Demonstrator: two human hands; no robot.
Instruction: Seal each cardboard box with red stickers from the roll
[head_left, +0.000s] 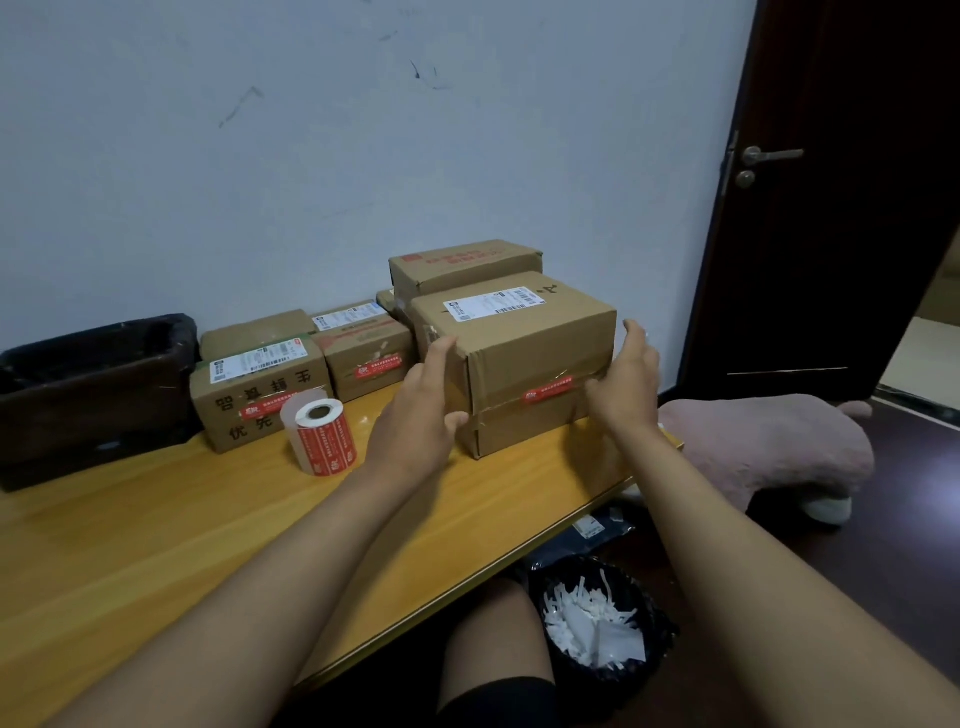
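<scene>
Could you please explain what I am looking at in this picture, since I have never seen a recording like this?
There is no machine here: a person wears a camera on the head, looking forward and down at their own bare arms. On the wooden table lie several cardboard boxes and a sticker roll of red stickers. The left hand and right hand hold the sides of the big box, which already carries a red sticker across its front seam. A dark bin sits at the table's left end, and a basket with white paper strips stands on the floor.
</scene>
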